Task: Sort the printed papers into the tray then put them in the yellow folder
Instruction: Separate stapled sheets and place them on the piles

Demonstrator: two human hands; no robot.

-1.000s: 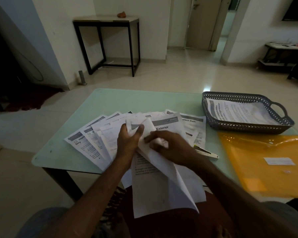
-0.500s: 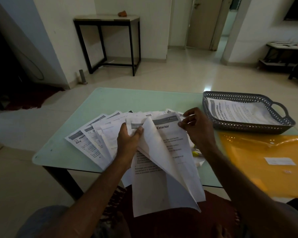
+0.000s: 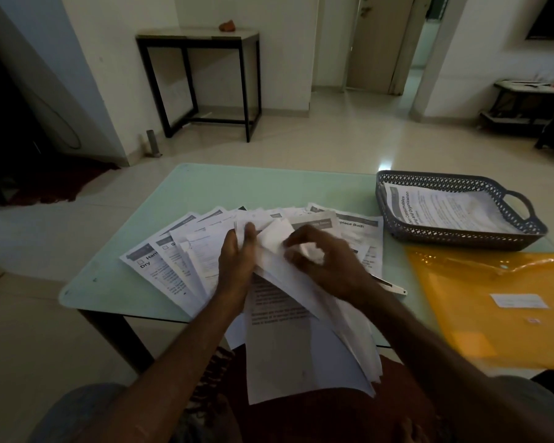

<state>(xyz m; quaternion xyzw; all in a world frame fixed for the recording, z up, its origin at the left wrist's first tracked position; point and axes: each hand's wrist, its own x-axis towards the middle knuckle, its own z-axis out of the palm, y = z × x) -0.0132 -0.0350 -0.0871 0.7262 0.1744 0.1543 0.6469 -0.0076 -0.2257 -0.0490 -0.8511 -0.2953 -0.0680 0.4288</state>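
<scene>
Printed papers [image 3: 170, 266] lie fanned across the middle of the pale green table [image 3: 269, 187]. My left hand [image 3: 237, 260] grips the top edges of several sheets that hang over the table's near edge toward my lap. My right hand [image 3: 327, 260] pinches the top of one turned-over sheet [image 3: 275, 238] in that bundle. A dark lattice tray [image 3: 454, 235] at the right holds printed papers [image 3: 445, 209]. The yellow folder [image 3: 499, 308] lies flat in front of the tray.
A pen-like object [image 3: 394, 287] pokes out from under the papers near my right wrist. Beyond the table are a tiled floor, a black-framed side table [image 3: 199, 39] by the wall and a low rack [image 3: 525, 107] at far right.
My right hand went from the bundle out to the far right sheet, then came back and now pinches the turned-over sheet. My left hand kept its hold.
</scene>
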